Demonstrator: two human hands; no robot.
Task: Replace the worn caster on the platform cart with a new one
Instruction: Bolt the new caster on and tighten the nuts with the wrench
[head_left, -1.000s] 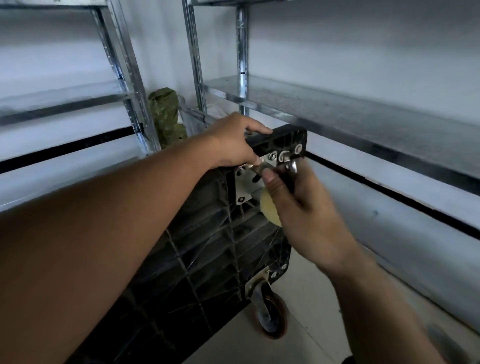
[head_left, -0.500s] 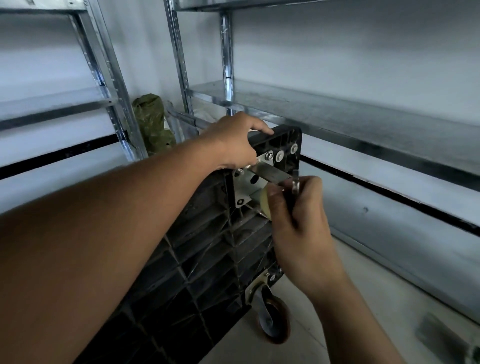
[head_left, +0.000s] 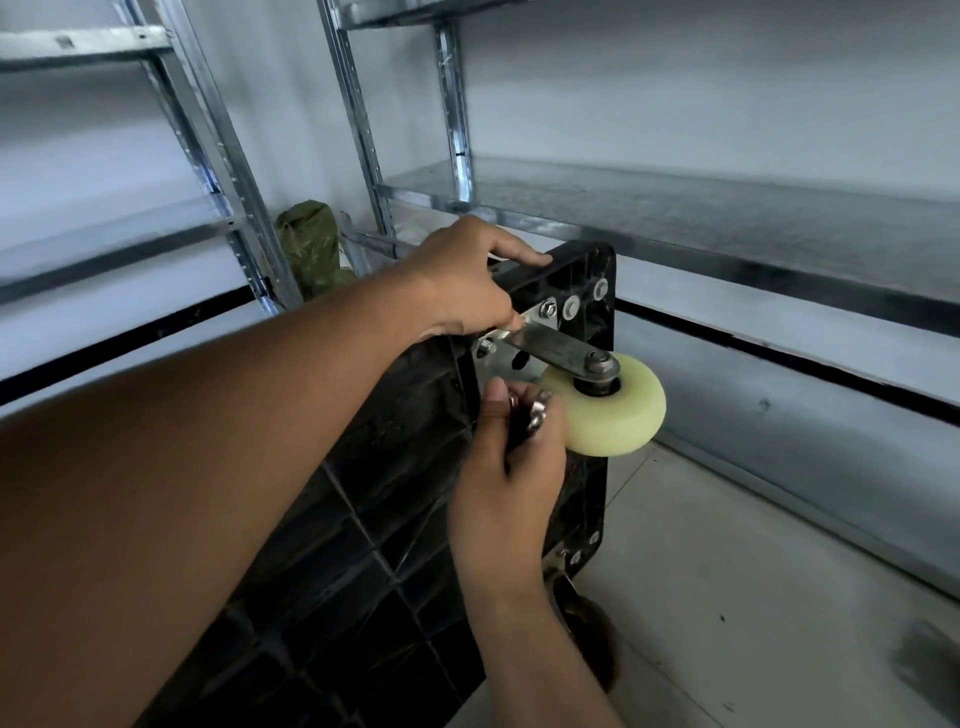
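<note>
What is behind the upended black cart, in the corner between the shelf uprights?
A green bundle sits behind the cart, beside a metal upright. Its base is hidden by the left forearm, and the left hand and cart cover anything lower.

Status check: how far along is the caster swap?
Done: the cream new caster sits with its plate on the cart's upper corner, and bolts there already carry nuts. In hand: the left hand grips the cart edge and plate, and the right hand holds loose metal fasteners. Left: probably fitting and tightening those on the plate's other holes.
</note>
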